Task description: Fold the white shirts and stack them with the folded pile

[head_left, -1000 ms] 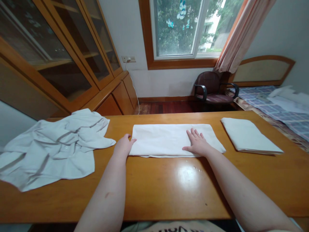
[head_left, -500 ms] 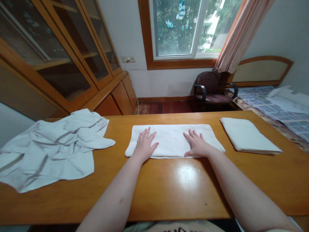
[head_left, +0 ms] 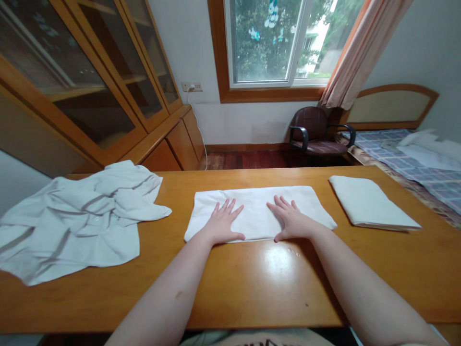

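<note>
A white cloth, folded into a long flat rectangle, lies in the middle of the wooden table. On its left part rests my left hand, fingers spread, thumb along the near edge. My right hand lies spread on the right part, its thumb also at the near edge. Neither hand grips anything. To the left is a crumpled white garment that looks like a shirt, with buttons faintly visible. A neatly folded white cloth sits to the right.
Beyond the table stand a dark red armchair and, to its right, a bed with a checked cover. A glass-fronted cabinet rises at the left. A white cable hangs from the wall socket.
Both hands have slid slightly closer together and toward me. The folded cloth's left end has shifted nearer to me, so it now lies a little slanted.
</note>
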A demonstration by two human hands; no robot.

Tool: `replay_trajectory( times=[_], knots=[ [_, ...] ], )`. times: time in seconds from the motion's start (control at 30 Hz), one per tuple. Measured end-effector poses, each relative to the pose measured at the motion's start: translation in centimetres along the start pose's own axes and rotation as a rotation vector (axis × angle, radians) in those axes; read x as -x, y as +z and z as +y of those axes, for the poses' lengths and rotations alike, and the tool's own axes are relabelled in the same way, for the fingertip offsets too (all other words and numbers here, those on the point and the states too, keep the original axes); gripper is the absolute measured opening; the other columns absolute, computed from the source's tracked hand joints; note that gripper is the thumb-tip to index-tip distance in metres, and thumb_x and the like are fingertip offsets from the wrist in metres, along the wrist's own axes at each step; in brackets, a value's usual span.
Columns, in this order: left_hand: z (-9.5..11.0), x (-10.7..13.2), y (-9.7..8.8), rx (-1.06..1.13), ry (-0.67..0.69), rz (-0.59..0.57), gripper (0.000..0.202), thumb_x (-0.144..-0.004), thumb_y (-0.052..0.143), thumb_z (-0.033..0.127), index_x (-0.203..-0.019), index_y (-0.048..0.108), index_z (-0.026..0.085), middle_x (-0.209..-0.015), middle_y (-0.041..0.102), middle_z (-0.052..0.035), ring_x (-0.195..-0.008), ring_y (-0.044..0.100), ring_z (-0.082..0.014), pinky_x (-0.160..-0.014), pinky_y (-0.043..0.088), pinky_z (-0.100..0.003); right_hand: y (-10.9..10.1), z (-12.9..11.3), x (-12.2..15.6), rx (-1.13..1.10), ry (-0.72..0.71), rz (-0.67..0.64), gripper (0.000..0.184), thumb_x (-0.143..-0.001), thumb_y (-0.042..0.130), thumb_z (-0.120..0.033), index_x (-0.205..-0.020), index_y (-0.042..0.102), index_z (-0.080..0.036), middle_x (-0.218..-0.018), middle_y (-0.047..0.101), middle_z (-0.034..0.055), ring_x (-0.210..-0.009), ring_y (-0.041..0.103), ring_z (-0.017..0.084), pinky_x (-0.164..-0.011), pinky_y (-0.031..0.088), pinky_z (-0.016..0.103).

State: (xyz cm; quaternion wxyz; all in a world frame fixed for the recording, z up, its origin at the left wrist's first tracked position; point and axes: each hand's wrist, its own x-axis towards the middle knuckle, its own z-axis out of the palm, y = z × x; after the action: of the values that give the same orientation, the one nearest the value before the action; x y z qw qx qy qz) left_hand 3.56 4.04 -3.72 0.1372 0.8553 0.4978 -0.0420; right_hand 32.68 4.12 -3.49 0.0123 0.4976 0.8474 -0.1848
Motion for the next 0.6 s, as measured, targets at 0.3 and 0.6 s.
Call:
replay_trajectory(
  times=[0.3, 0.6],
  knots=[
    [0.2, 0.2, 0.2, 0.012, 0.024, -0.004, 0.109, -0.057, 0.057, 0.076, -0.146, 0.013, 0.032, -0.154, -0.001, -0.0088, -0.140, -0.003, -0.0312, -0.109, 0.000, -0.054, 1.1, -4.4, -1.6, 0.058, -0.035, 0.186, 0.086, -0.080, 0.042, -0.067, -0.147, 0.016, -0.021, -0.153, 0.002, 0.0128, -0.140, -0.002, 0.031, -0.108, 0.006, 0.056],
    [-2.3, -0.6, 1.3, -0.015, -0.362, 0.200, 0.065, -0.086, 0.029, 0.059, -0.144, 0.024, 0.030, -0.153, 0.015, -0.0033, -0.140, 0.009, -0.0287, -0.110, 0.010, -0.051, 1.0, 0.2, -1.8, 0.103, 0.328, 0.187, 0.073, -0.088, 0.024, -0.061, -0.147, 0.013, -0.022, -0.154, 0.010, 0.0089, -0.140, 0.005, 0.027, -0.108, 0.005, 0.056]
  ],
)
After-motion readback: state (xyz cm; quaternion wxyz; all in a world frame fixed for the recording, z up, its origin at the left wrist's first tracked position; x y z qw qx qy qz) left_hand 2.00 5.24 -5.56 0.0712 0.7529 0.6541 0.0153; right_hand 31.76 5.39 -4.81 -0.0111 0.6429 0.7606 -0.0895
